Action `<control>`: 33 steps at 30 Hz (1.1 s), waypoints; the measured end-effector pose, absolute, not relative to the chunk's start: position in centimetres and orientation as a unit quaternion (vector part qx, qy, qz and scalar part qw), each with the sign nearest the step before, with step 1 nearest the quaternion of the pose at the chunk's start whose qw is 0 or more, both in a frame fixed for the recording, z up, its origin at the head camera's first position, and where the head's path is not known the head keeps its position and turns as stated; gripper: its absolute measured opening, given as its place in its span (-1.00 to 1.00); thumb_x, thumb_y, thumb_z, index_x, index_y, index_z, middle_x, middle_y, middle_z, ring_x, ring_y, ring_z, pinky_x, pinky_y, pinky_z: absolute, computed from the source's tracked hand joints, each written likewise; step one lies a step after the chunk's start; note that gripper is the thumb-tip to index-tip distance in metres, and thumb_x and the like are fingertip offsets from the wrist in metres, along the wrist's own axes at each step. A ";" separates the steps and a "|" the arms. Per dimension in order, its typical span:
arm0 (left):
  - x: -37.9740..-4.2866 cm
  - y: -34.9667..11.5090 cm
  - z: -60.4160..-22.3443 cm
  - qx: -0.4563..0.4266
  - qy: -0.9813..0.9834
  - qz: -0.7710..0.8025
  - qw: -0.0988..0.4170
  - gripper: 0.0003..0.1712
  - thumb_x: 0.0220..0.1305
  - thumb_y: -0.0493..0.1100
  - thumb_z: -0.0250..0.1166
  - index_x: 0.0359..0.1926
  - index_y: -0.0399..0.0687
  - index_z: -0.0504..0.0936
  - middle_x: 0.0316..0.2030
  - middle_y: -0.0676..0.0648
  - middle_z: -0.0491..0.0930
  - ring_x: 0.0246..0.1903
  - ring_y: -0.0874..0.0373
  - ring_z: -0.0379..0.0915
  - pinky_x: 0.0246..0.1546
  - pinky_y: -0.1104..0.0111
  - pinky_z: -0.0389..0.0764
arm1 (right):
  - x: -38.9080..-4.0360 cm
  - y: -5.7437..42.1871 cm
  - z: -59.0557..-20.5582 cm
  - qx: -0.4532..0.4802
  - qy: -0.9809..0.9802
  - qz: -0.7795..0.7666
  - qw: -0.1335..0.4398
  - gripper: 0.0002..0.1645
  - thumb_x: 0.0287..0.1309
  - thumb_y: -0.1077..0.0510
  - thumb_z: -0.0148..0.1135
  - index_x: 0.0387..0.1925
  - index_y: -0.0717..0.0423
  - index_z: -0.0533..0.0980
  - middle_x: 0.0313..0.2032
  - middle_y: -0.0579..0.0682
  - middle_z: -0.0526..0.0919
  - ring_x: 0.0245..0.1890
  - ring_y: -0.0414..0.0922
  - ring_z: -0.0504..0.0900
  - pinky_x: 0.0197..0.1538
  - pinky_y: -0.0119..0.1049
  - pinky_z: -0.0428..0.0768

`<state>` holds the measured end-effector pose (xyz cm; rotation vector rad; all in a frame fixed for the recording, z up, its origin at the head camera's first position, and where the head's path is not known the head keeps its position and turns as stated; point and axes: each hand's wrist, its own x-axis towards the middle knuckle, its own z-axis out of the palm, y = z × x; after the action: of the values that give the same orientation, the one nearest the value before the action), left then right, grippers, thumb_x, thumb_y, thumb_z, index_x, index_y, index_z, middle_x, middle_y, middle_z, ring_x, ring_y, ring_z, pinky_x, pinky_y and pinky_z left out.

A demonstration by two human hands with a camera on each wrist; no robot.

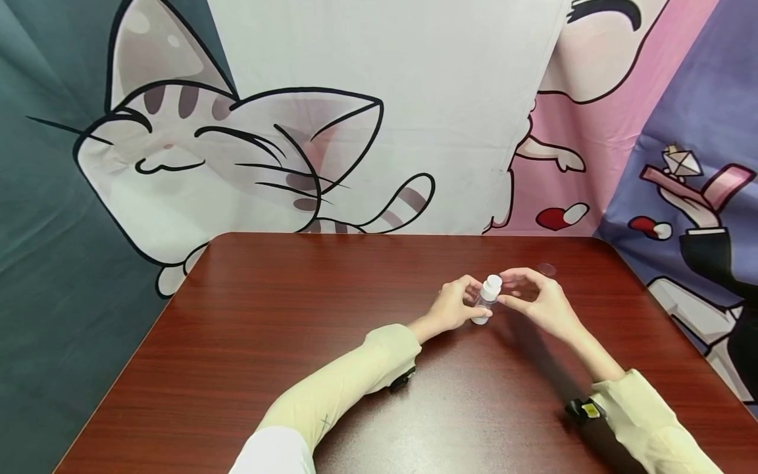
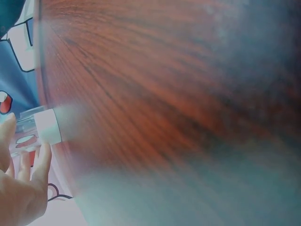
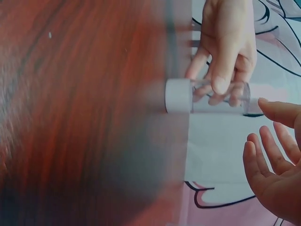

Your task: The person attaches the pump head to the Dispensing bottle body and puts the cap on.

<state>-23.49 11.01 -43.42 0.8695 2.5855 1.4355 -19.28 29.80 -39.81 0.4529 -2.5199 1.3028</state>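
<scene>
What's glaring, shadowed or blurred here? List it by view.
Head: pale glare on the near part of the table, a dark shadow beside the right forearm; left wrist: wood grain blurred, hazy along the bottom; right wrist: table blurred towards its edge, dark at the bottom.

Bright head view, glare on tabletop point(image 1: 444, 401), soft shadows, hazier, dimmer wrist views

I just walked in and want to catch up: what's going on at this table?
A person is handling a small clear bottle with a white top over the brown table. Their left hand holds it by the body, top end up. Their right hand is beside the top with fingers apart; whether it touches is hard to tell. A clear round thing lies on the table beyond the right hand.
</scene>
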 end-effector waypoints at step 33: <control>-23.6 11.0 -43.7 0.286 0.839 0.462 0.025 -0.47 -0.01 -0.17 0.52 -0.02 -0.20 0.52 -0.15 -0.12 0.68 -0.21 0.16 0.66 -0.12 0.52 0.59 | -22.1 35.2 -39.9 0.066 -0.844 0.481 0.227 -0.61 -0.04 0.48 0.31 -0.14 0.16 0.55 -0.38 -0.56 0.58 -0.36 -0.56 0.61 -0.27 -0.74 0.51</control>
<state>-23.63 11.05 -43.67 0.8829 2.5939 1.4299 -22.06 35.19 -39.90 0.1816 -2.3254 1.3259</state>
